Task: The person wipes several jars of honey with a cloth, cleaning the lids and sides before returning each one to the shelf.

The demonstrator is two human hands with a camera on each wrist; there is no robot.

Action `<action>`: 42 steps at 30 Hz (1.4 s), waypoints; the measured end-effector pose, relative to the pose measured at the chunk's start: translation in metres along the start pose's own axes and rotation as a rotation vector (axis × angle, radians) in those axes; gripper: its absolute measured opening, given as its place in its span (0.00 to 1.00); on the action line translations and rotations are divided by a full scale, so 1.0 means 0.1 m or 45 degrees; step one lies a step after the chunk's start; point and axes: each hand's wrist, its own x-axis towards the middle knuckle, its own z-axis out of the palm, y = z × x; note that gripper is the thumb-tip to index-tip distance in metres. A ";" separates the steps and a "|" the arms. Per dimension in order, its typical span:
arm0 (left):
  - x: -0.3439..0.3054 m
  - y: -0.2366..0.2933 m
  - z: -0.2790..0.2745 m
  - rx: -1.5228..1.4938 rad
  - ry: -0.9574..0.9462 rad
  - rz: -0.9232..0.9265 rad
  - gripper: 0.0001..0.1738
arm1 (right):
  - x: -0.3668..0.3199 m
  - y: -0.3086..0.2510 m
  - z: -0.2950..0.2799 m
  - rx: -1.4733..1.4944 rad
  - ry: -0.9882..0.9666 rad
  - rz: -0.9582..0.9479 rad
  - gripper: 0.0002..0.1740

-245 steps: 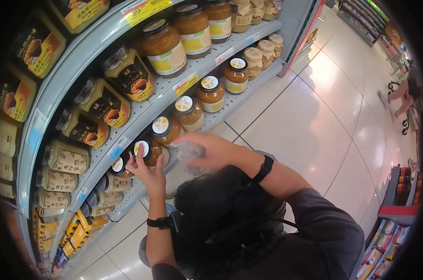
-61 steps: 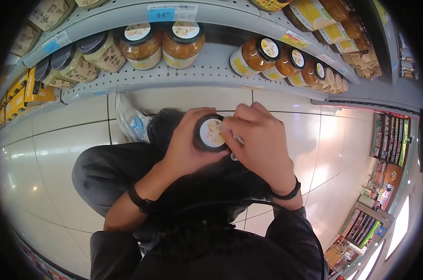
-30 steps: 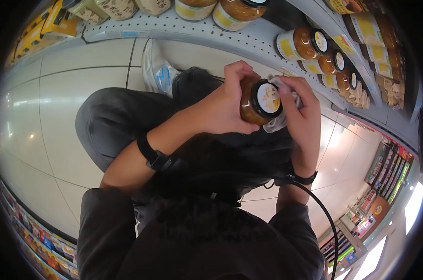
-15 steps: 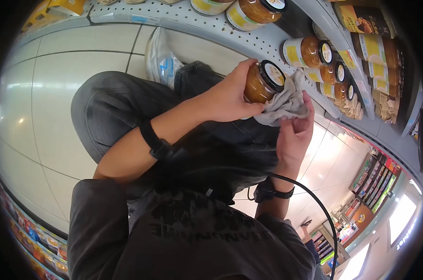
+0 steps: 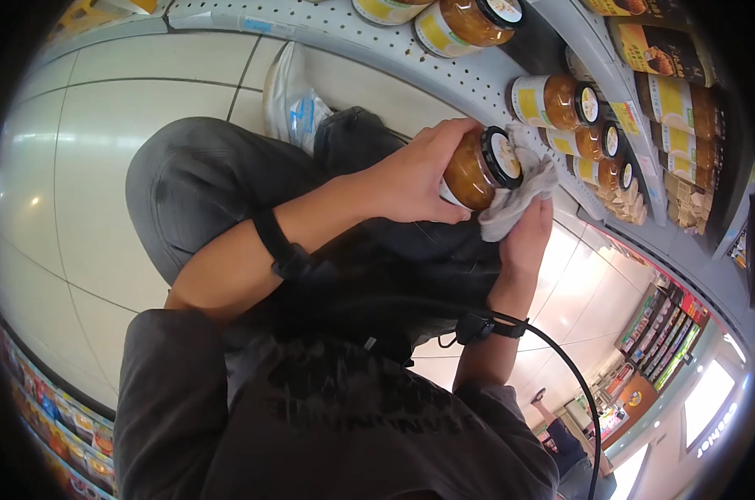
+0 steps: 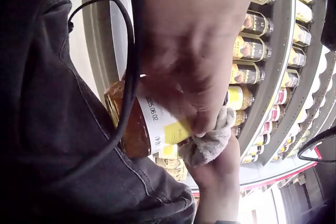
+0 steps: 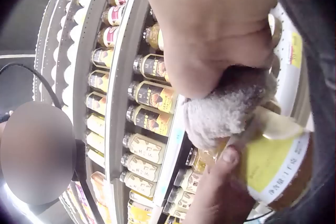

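In the head view my left hand (image 5: pixel 415 171) grips a glass jar (image 5: pixel 467 177) of amber preserve round its body. The jar is tilted over my lap, its black-rimmed lid (image 5: pixel 504 158) facing right. My right hand (image 5: pixel 527 237) holds a grey-white cloth (image 5: pixel 519 196) against the lid side of the jar. The left wrist view shows the jar's white and yellow label (image 6: pixel 165 124) and the left fingers around it, beside the cloth (image 6: pixel 210 142). In the right wrist view the right fingers curl over the bunched cloth (image 7: pixel 223 113), which hides part of the jar's top.
A perforated grey shelf (image 5: pixel 377 50) curves along the top right, holding similar jars (image 5: pixel 552 102) in rows. Jars with dark labels (image 5: pixel 657 48) stand on the shelf above. A shoe in a clear cover (image 5: pixel 292 100) rests on the tiled floor (image 5: pixel 144 100). A black cable (image 5: pixel 590 392) hangs at the right.
Earlier both hands were by the shelf row; then the left hand held the jar over the lap while the right wiped its lid. Jar and cloth have since moved right, cloth now bunched closer.
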 end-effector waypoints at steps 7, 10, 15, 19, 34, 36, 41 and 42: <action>-0.01 0.05 0.00 -0.090 -0.015 -0.061 0.68 | 0.19 -0.32 0.26 0.107 -0.180 -0.168 0.25; -0.01 0.06 -0.05 -0.055 -0.046 -0.085 0.72 | 0.24 -0.37 0.11 -0.134 -0.491 -0.386 0.36; 0.00 0.10 -0.06 -0.043 -0.141 -0.107 0.65 | 0.23 -0.73 0.10 -0.658 -0.858 -0.538 0.50; 0.05 0.05 -0.06 -0.152 -0.209 -0.120 0.61 | 0.23 -0.86 0.19 -0.940 -0.887 -0.918 0.41; -0.07 -0.12 0.10 0.088 -0.151 0.452 0.58 | -0.27 -0.81 0.20 -0.996 -0.742 -1.331 0.26; -0.04 0.00 0.09 0.118 -0.203 0.375 0.59 | -0.27 -0.75 0.18 -0.903 -0.650 -1.295 0.25; -0.07 0.10 -0.02 0.056 -0.148 0.084 0.62 | -0.11 -0.75 0.13 0.094 0.327 -0.470 0.16; -0.07 0.09 -0.02 0.042 -0.136 0.073 0.62 | -0.09 -0.73 0.05 0.091 0.328 -0.466 0.16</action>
